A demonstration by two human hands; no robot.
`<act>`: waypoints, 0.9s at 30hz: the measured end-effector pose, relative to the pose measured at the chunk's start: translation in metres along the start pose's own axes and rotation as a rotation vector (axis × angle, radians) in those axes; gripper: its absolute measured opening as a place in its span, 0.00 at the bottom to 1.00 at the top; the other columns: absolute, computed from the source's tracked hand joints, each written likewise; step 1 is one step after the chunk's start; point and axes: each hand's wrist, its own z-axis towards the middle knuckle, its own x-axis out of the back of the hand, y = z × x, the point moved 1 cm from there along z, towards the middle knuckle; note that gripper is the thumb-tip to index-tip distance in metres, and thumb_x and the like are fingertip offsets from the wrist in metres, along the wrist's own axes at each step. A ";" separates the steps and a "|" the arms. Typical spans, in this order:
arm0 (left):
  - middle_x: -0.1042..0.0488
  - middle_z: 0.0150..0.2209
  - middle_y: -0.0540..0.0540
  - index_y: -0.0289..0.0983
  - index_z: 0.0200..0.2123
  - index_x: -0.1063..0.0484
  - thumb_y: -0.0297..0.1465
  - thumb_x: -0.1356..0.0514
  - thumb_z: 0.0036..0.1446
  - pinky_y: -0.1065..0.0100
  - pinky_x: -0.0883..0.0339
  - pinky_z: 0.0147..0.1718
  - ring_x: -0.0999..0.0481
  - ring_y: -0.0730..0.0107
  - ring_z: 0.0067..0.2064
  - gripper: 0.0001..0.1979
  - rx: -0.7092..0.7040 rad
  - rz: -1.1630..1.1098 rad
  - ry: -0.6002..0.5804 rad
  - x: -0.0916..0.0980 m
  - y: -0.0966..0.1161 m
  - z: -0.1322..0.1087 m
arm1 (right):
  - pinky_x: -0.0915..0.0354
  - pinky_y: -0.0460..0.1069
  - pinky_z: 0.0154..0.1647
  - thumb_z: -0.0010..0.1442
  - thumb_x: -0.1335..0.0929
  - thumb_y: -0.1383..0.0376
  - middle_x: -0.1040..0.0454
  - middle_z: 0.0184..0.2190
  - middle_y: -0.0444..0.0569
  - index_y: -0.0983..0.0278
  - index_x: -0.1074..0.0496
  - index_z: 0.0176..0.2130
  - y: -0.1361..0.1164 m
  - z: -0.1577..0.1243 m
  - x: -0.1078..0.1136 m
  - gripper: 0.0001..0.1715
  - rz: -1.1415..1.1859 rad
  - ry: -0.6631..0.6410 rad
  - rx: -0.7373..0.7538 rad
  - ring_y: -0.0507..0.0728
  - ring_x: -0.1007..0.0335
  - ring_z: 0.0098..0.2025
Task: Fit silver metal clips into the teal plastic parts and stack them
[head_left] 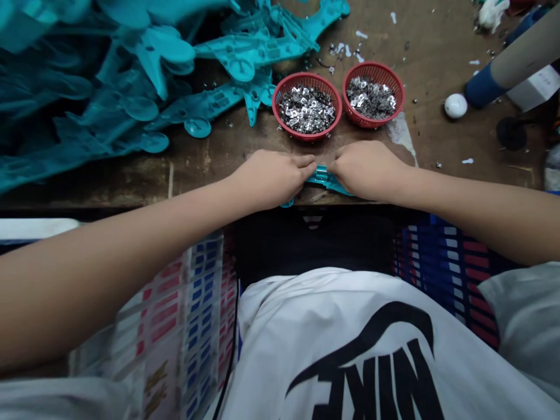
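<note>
A teal plastic part point(321, 175) lies at the table's front edge, between my two hands. My left hand point(275, 178) is closed over its left end, and a small teal tip sticks out below the palm. Over the right end curls my right hand point(367, 172), its fingers bent down onto the part. Whether a small metal piece sits under those fingertips is hidden. Just beyond my hands stand two red plastic baskets, the left basket point(276, 114) and the right basket point(400, 96). Both hold many small shiny metal pieces.
A large heap of teal plastic parts point(144, 111) covers the table's left side. Loose metal bits lie behind the baskets. To the right are a white ball point(455, 106), a blue-ended tube point(485, 84) and a white box point(536, 87). Plastic crates flank my lap.
</note>
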 end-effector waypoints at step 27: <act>0.12 0.75 0.25 0.35 0.77 0.14 0.27 0.50 0.87 0.40 0.13 0.70 0.11 0.36 0.76 0.30 -0.059 -0.020 0.032 -0.019 0.005 0.007 | 0.25 0.58 0.51 0.86 0.33 0.69 0.07 0.48 0.67 0.68 0.08 0.52 -0.009 -0.001 -0.003 0.21 0.088 0.016 0.034 0.71 0.10 0.51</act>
